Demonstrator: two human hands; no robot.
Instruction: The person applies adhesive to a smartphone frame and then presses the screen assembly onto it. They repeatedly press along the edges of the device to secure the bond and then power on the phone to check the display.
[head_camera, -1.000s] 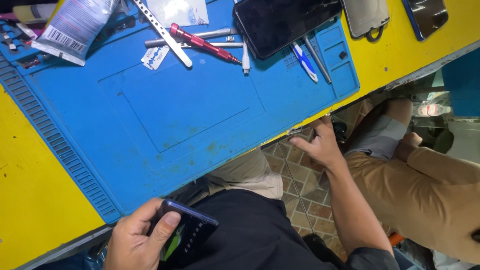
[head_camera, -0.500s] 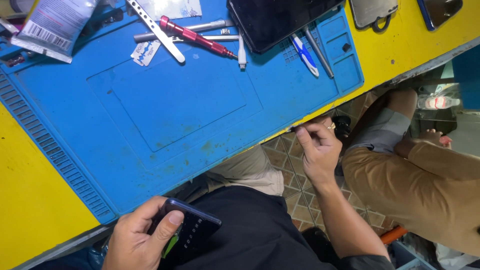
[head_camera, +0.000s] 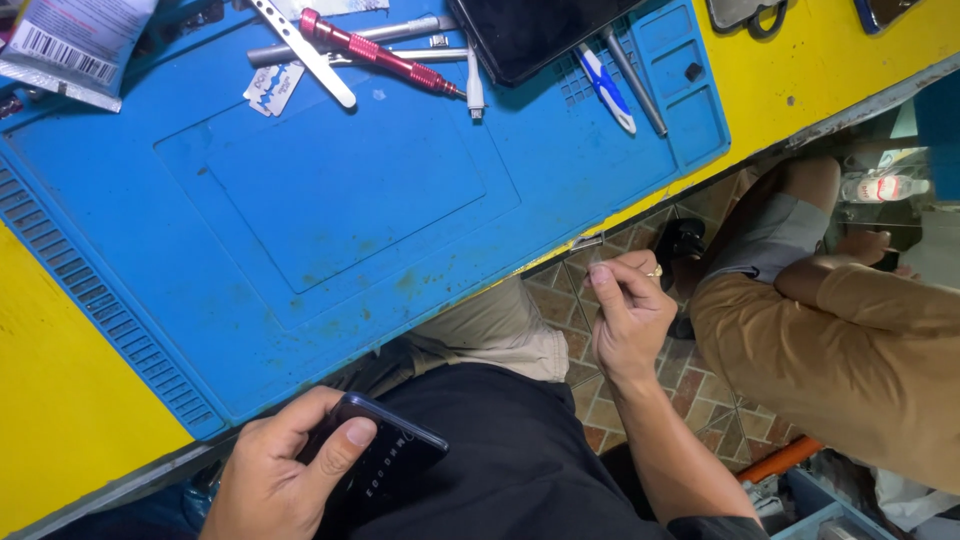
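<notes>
Left hand (head_camera: 275, 475) clamped on dark phone (head_camera: 375, 460), below the blue mat (head_camera: 330, 200), long axis slanting up-left; right hand (head_camera: 628, 315) pinches a small metal bit (head_camera: 588, 241) at the mat's lower-right edge.

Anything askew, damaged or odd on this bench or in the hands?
A bare razor blade lies loose among the tools on the blue mat, and the mat is stained. The left hand grips a dark phone; the right hand pinches something tiny.
</notes>
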